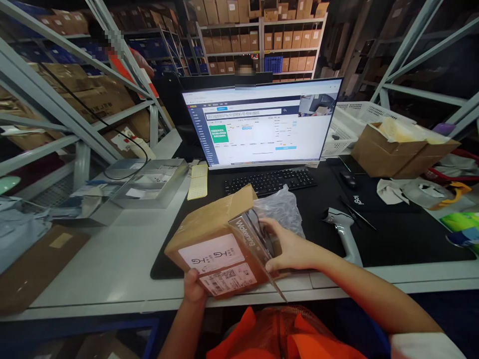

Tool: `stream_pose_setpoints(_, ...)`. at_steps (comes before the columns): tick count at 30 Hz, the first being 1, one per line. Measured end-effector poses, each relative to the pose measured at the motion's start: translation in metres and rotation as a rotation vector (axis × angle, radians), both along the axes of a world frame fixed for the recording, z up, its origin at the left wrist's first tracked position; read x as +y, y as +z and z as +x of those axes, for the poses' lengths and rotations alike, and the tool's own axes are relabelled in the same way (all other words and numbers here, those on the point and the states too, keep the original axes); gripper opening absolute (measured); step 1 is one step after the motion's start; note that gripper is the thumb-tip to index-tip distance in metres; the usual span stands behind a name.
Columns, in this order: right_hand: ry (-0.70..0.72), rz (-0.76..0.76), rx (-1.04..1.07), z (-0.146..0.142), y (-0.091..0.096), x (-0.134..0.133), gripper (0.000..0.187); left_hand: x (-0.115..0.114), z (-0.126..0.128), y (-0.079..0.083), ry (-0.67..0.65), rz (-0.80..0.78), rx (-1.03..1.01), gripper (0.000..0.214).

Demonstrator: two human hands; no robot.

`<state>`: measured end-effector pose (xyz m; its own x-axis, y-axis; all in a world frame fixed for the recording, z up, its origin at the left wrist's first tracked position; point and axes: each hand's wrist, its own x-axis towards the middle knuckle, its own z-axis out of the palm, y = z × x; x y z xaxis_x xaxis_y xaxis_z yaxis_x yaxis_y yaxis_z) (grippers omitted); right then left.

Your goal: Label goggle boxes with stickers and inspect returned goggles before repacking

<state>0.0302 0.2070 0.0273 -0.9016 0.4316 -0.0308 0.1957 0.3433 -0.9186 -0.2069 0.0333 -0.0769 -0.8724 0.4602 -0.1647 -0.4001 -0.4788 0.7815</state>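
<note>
one box (pixel 209 219) was clamped in the left hand (pixel 195 285); the right hand (pixel 286 249) gripped a dark package (pixel 247 230) beside it, a scanner (pixel 345 237) right of that grip.

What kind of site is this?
Probably a warehouse packing or receiving station: racks of boxes stand behind, a barcode scanner lies on the desk near a monitor, and a labelled carton is being handled.
</note>
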Motion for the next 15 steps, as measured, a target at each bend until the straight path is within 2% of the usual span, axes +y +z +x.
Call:
stream_pose_setpoints(2,-0.028,-0.026,0.057,-0.001,-0.008,-0.002,0.116,0.002,0.004,0.006,-0.002,-0.014,-0.028,0.052)
stream_pose_setpoints(7,-0.125,-0.129,0.279,0.001,-0.022,-0.003,0.099,0.000,-0.003,0.012,0.018,-0.023,-0.060,0.049)
stream_pose_setpoints(12,-0.229,-0.307,0.417,0.018,-0.010,0.006,0.092,-0.005,-0.026,0.010,0.069,0.080,-0.049,0.049)
stream_pose_setpoints(15,-0.462,-0.507,0.458,0.037,0.001,0.009,0.074,-0.005,-0.036,0.012,-0.010,0.209,-0.054,0.051)
